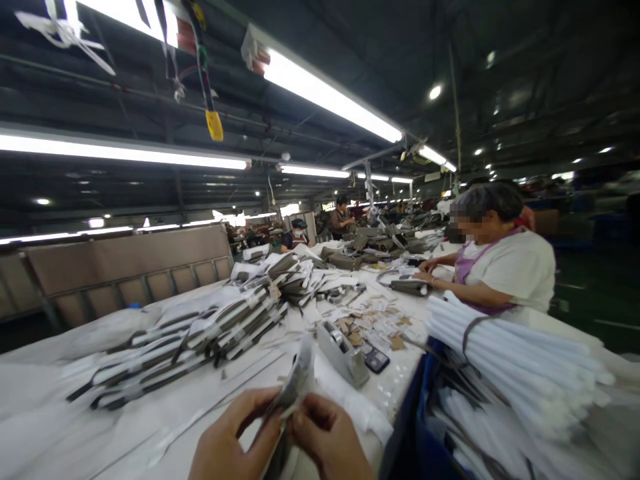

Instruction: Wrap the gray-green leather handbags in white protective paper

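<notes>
At the bottom centre, my left hand (240,433) has its thumb and fingers closed on a dark grey folded fabric piece (295,380), which stands up between my hands. Close beside it on the right, my right hand (330,437) pinches a small pale part at the edge of that piece; the part is too blurred to identify. White sheeting (345,393) lies just beyond my right hand. A grey tape dispenser (343,353) stands on the table past my hands, with a dark phone (375,357) to its right.
Piles of grey and white folded pieces (240,320) cover the table's left and middle. Brown tags (397,341) lie scattered near the phone. On the right, a blue bin (433,427) stands below bundled white rolls (515,360); a person (510,267) works beyond.
</notes>
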Demonstrator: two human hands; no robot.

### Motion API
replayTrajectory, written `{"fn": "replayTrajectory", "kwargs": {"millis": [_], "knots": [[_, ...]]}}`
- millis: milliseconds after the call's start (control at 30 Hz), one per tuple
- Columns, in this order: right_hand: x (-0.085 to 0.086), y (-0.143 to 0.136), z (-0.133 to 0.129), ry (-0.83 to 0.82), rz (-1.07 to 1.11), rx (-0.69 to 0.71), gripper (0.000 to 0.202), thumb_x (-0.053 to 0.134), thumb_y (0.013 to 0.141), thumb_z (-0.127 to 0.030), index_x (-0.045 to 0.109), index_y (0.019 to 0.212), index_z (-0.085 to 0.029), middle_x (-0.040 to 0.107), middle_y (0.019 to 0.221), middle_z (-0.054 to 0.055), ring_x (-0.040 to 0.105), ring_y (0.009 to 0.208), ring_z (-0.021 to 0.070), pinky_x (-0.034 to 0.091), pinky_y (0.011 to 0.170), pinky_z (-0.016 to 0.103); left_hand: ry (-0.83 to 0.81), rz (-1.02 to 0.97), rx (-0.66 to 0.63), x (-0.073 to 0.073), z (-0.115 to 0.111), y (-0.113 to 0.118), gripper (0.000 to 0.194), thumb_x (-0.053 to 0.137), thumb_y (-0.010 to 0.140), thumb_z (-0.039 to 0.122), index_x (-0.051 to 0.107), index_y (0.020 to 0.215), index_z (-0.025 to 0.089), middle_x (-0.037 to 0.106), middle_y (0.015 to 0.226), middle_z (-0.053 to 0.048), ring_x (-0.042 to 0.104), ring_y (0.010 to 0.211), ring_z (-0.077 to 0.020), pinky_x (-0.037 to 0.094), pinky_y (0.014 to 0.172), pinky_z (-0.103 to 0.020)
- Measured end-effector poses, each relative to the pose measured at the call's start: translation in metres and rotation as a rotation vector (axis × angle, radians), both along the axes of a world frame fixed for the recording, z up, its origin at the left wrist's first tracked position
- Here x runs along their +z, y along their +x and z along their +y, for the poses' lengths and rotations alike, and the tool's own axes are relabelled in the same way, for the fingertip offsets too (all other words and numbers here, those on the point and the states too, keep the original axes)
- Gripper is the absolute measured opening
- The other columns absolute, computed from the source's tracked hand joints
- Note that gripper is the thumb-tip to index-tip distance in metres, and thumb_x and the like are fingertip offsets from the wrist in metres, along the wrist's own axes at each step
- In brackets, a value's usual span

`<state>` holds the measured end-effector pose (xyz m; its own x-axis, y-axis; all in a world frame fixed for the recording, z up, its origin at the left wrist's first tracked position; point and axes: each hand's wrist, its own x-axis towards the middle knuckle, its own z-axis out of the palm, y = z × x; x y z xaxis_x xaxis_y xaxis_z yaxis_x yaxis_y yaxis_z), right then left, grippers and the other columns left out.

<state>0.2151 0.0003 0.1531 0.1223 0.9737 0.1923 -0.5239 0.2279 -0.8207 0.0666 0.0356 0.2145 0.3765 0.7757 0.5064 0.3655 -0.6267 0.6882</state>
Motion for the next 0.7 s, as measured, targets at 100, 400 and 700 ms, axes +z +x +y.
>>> {"fn": "replayTrajectory", "kwargs": {"millis": [100, 400, 700], "knots": [[0.013, -0.006, -0.009, -0.034, -0.002, -0.148, 0.039, 0.085, 0.068, -0.05, 0.069, 0.077, -0.015, 0.06, 0.072, 0.0, 0.05, 0.071, 0.0134, 0.042, 0.07, 0.026, -0.032, -0.062, 0.045, 0.004, -0.012, 0.003, 0.022, 0.068, 0.08, 0.038, 0.073, 0.097, 0.025, 0.076, 0.095, -0.001, 0.072, 0.089, -0.0203, 0.059, 0.083, -0.028], [0.017, -0.018, -0.006, -0.032, -0.014, -0.148, 0.034, 0.079, 0.077, -0.047, 0.063, 0.083, -0.018, 0.055, 0.075, -0.002, 0.046, 0.067, 0.0123, 0.039, 0.062, 0.024, -0.085, -0.139, 0.106, 0.004, -0.02, 0.008, 0.016, 0.064, 0.083, 0.023, 0.072, 0.097, 0.02, 0.074, 0.095, -0.003, 0.07, 0.089, -0.0183, 0.055, 0.087, -0.03], [0.015, -0.014, 0.0, -0.007, -0.083, -0.144, 0.037, 0.076, 0.078, -0.052, 0.062, 0.087, -0.018, 0.061, 0.08, 0.001, 0.055, 0.079, 0.0182, 0.044, 0.076, 0.031, -0.122, -0.161, 0.083, 0.01, -0.025, 0.011, 0.017, 0.061, 0.087, 0.026, 0.073, 0.097, 0.02, 0.075, 0.096, -0.003, 0.07, 0.088, -0.0187, 0.057, 0.085, -0.029]]}}
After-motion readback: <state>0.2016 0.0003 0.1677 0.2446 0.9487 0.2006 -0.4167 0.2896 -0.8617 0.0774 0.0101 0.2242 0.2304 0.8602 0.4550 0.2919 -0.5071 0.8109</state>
